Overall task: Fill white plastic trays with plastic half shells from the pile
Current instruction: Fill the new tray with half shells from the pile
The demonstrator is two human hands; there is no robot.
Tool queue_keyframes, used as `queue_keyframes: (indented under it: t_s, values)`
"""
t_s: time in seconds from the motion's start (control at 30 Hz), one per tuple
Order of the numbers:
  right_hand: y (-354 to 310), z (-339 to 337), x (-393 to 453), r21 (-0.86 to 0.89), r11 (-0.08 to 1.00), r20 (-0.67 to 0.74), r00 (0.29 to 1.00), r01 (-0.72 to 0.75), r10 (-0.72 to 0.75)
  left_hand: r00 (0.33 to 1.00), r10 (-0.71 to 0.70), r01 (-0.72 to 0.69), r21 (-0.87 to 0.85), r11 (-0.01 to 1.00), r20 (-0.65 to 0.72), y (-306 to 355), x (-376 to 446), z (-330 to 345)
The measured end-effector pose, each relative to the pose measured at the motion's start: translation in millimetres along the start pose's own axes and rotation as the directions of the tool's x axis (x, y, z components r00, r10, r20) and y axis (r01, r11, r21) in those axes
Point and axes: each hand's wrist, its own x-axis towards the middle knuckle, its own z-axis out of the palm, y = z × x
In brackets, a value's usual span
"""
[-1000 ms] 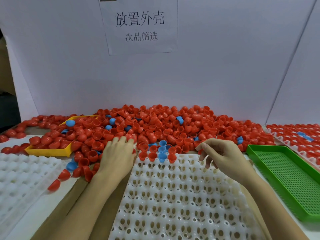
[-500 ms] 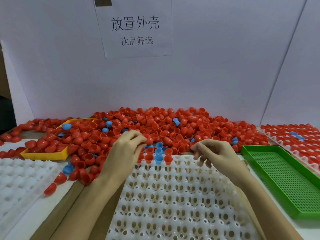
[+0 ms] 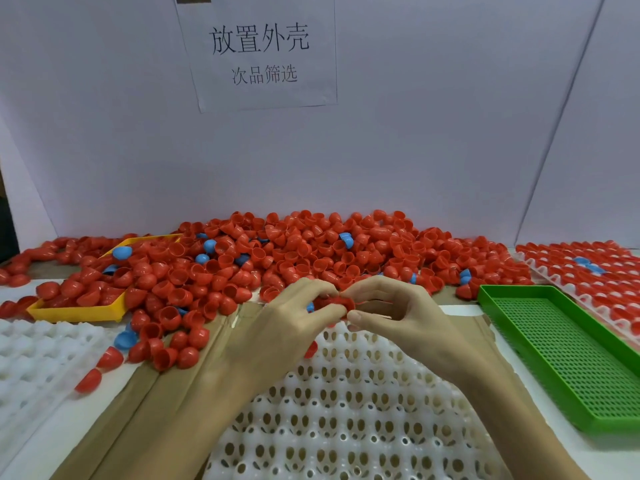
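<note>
A big pile of red half shells (image 3: pixel 311 251), with a few blue ones mixed in, lies along the back of the table. In front of me sits a white plastic tray (image 3: pixel 346 403) with rows of holed cups. My left hand (image 3: pixel 291 327) and my right hand (image 3: pixel 391 313) meet over the tray's far edge. Together they pinch a red half shell (image 3: pixel 337 303) between fingertips and thumbs. The shells set in the tray's far row are mostly hidden behind my hands; a bit of blue and red shows beside my left hand.
A yellow tray (image 3: pixel 72 311) with red shells stands at the left, a second white tray (image 3: pixel 31 358) at the near left. A green perforated tray (image 3: pixel 561 355) lies at the right, beside a white tray filled with red shells (image 3: pixel 595 271). Cardboard (image 3: pixel 166 393) covers the table.
My left hand left the pile and moved right; my right hand moved left. Both now meet at the tray's far edge on one red shell.
</note>
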Motion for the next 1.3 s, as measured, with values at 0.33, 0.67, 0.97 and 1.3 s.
queue_keyframes:
  t_s: [0.33, 0.67, 0.97, 1.3]
  values:
    - [10, -23, 1, 0.089, 0.988, -0.102, 0.985, -0.127, 0.135, 0.959, -0.273, 0.27, 0.048, 0.962, 0.07, -48, -14, -17]
    - [25, -26, 3, 0.215, 0.951, -0.251, 0.929, -0.221, 0.273, 0.8, -0.51, 0.478, 0.18, 0.86, 0.316, -70, -33, -10]
    - [31, -19, 4, -0.334, 0.923, -0.215, 0.969, -0.191, 0.123, 0.771, -0.498, 0.506, 0.094, 0.858, 0.398, -73, -34, -6]
    - [37, -16, 6, -0.444, 0.882, -0.117, 0.986, -0.159, 0.119, 0.792, -0.504, 0.506, 0.091, 0.858, 0.343, -69, -32, -6]
